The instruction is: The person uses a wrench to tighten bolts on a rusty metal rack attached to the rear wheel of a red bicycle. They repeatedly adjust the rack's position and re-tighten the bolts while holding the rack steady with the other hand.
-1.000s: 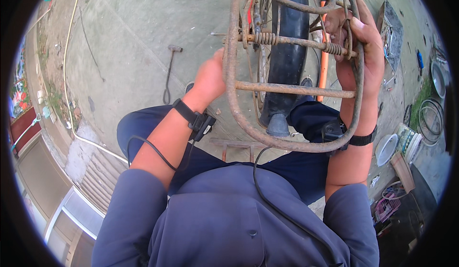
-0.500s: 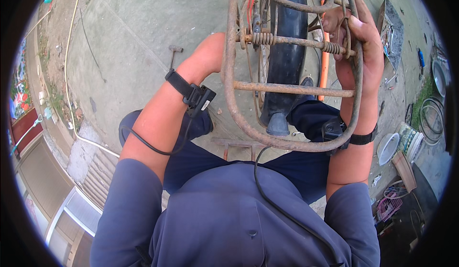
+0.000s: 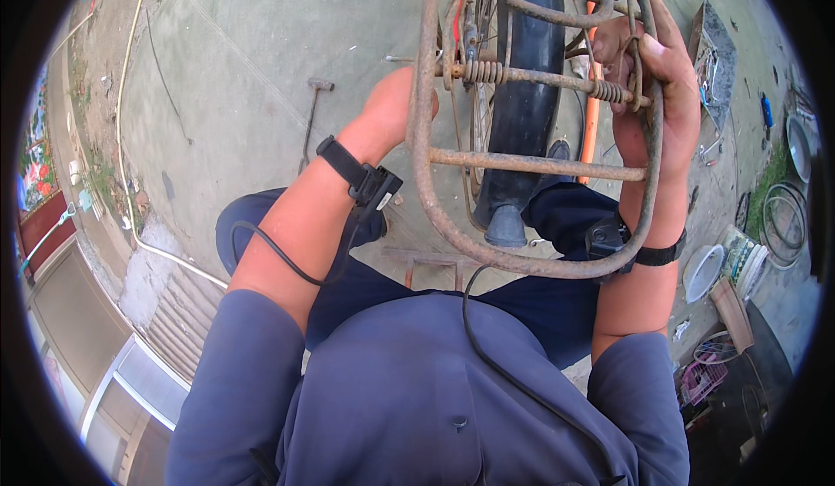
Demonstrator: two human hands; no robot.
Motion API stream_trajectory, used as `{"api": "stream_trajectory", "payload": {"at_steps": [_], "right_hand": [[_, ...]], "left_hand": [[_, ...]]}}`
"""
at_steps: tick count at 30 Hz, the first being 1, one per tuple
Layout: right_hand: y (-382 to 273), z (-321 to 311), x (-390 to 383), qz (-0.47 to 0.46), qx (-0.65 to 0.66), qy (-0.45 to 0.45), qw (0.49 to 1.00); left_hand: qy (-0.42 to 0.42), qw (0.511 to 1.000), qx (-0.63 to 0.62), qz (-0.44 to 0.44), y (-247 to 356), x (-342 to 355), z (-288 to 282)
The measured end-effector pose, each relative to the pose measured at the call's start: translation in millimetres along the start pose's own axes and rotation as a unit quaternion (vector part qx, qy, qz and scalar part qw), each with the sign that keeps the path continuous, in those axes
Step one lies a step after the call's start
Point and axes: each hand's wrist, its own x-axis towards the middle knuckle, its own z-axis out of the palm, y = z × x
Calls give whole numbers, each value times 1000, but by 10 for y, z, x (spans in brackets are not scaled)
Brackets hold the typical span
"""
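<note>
A rusty bicycle rear rack (image 3: 539,166) with coil springs stands before me, above a black tyre and mudguard (image 3: 524,94). My right hand (image 3: 665,77) grips the rack's right rail, its fingers curled inside the frame and its thumb against a thin strut. Beyond the left rail, my left hand (image 3: 391,107) reaches in low by the wheel's spokes. The rack hides its fingers. A thin metal rod (image 3: 398,58) pokes out just beyond that hand; I cannot tell whether the hand holds it.
On the concrete to the left lies a hammer (image 3: 318,103). A pale hose (image 3: 130,77) runs along the far left. At right are a metal tray (image 3: 715,60) with tools, a blue-handled tool (image 3: 766,110), a white basin (image 3: 704,273) and coiled tubing (image 3: 785,222).
My left hand and forearm have shifted slightly right and nearer, uncovering more of the hammer. The thin metal rod now shows beside that hand. My right hand keeps its grip.
</note>
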Motion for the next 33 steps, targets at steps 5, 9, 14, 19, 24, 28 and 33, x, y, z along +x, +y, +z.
{"api": "stream_trajectory", "payload": {"at_steps": [5, 9, 14, 19, 24, 28, 33], "right_hand": [[50, -43, -72, 7, 13, 62, 998], [68, -38, -74, 2, 3, 45, 999], [212, 98, 209, -73, 83, -8, 994], [-79, 146, -21, 4, 48, 87, 995], [-135, 255, -22, 16, 63, 83, 994], [-151, 285, 5, 19, 51, 78, 995], [-124, 249, 5, -3, 24, 67, 997]], "left_hand": [[75, 994, 20, -74, 19, -230, 497], [93, 980, -40, -174, -154, -193, 935], [48, 993, -16, -103, -382, -160, 1015], [78, 988, -92, -95, -345, -451, 788], [110, 989, -91, -33, -177, -463, 467], [79, 996, -48, 12, -50, -281, 157], [-19, 996, -79, -37, 149, -156, -114]]}}
